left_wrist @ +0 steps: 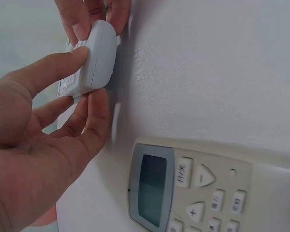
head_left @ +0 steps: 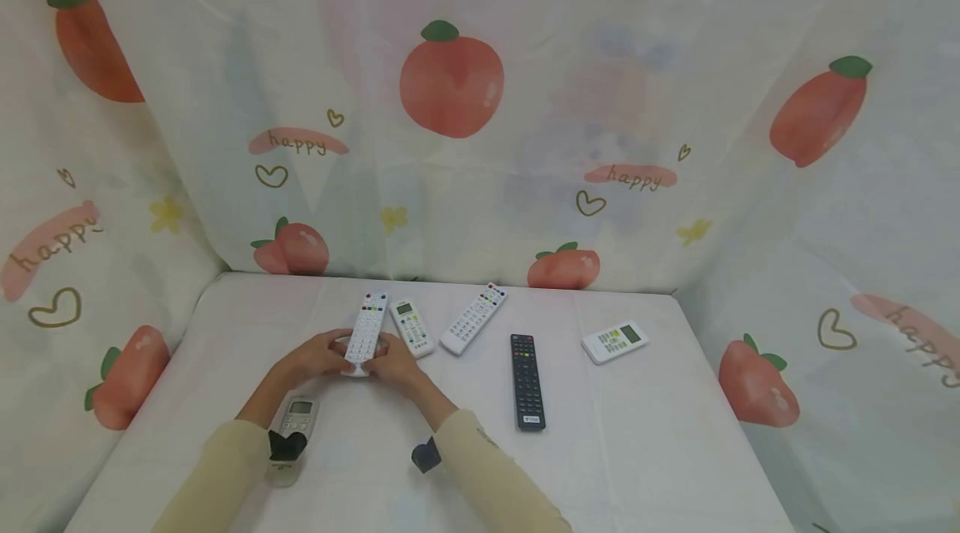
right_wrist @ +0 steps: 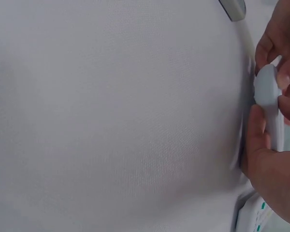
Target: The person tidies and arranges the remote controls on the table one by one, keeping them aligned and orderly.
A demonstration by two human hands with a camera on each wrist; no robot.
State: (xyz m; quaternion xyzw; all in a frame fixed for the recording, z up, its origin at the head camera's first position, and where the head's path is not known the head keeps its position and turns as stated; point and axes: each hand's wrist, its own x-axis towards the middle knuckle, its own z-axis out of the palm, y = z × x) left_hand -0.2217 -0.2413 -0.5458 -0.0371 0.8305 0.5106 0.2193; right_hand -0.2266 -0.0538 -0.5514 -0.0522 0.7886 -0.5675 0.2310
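A white TV remote (head_left: 367,329) with rows of small buttons is held between both hands, its keys facing up. My left hand (head_left: 315,356) grips its left edge, with the thumb on the near end. From the other side, my right hand (head_left: 397,365) holds the right edge, its thumb also near that end. In the left wrist view the smooth end of the remote (left_wrist: 102,58) appears tilted up off the cloth. The right wrist view shows both hands around the remote (right_wrist: 267,87) at the right edge. Palms and some fingers are partly hidden.
Near my left forearm lies a beige air-conditioner remote (head_left: 301,412), partly covered by the wrist strap. Beyond my right hand are a white air-conditioner remote (head_left: 412,329) and another white TV remote (head_left: 474,318). Farther right lie a black remote (head_left: 528,383) and a white air-conditioner remote (head_left: 615,341).
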